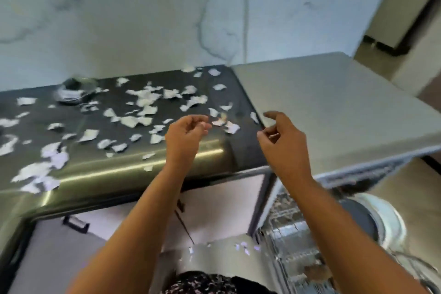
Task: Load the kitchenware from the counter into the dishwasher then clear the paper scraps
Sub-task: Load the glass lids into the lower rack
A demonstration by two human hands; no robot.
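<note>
A patterned garment [214, 283] fills the bottom edge of a motion-blurred view as a person raises both bare forearms to a dark counter [124, 172] strewn with torn paper scraps [143, 100]. The left hand [185, 135] hovers over the counter's front edge near its right end, fingers curled in towards the thumb. A pale speck sits at the fingertips, and whether it is a pinched scrap cannot be told. The right hand [282, 144] hangs at the seam where the dark counter meets a pale grey worktop [334, 102], forefinger out, the other fingers loosely bent, holding nothing. Scraps cover the counter from its left edge to its back right corner, thickest at the front left.

A round bowl [71, 94] stands at the back edge towards the left, its contents too blurred to make out. Below the grey worktop an open dishwasher shows a wire rack [292, 229], with its load also blurred. A few more scraps lie on a steel panel [214, 256] just beside the rack.
</note>
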